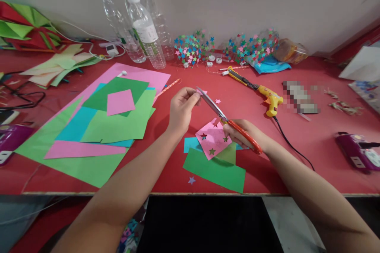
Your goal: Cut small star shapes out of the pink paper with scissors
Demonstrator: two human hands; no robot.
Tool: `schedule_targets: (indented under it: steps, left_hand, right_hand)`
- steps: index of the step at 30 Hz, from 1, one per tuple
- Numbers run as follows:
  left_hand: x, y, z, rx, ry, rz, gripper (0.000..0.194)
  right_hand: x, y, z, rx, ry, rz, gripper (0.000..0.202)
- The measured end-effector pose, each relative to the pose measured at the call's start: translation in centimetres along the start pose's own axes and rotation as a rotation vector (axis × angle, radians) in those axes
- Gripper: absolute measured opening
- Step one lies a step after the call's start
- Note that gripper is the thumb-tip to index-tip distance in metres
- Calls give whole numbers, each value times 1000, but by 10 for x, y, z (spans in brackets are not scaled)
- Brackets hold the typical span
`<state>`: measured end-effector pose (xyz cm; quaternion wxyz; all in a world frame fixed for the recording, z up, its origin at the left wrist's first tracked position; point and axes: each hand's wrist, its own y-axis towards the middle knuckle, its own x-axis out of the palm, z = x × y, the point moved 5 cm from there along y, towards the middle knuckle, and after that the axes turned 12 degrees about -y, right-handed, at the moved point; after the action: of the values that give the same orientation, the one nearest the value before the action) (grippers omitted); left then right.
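Observation:
My left hand (pixel 184 106) pinches a small piece of pink paper (pixel 202 91) between thumb and fingers. Red-handled scissors (pixel 221 115) are gripped in my right hand (pixel 245 134), their blades pointing up and left beside the pink piece. Whether the blades are parted is hard to see. Below them lies a pink paper square (pixel 213 142) with several star-shaped holes. It rests over green paper (pixel 215 169) and blue paper (pixel 191 145). A pink star (pixel 218 101) lies behind the scissors, and a pale purple star (pixel 191 180) sits near the table's front edge.
Coloured paper sheets (pixel 118 130) are piled at the left, with a striped pencil (pixel 168 88) beside them. Plastic bottles (pixel 145 31) stand at the back, next to star-covered decorations (pixel 194 49). A yellow glue gun (pixel 268 98) with a cord and a purple power strip (pixel 358 152) lie right.

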<state>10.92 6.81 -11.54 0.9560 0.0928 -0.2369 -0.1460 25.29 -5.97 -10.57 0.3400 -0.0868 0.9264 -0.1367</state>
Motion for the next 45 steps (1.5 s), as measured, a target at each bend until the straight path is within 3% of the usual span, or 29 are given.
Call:
schedule_targets:
  steps: [18, 45]
  left_hand:
    - [0, 0, 0, -18, -20, 7, 8]
    - [0, 1, 1, 9, 5, 1, 8]
  right_hand:
    - [-1, -1, 8, -111, -37, -59, 49]
    - [2, -1, 1, -13, 5, -26, 58]
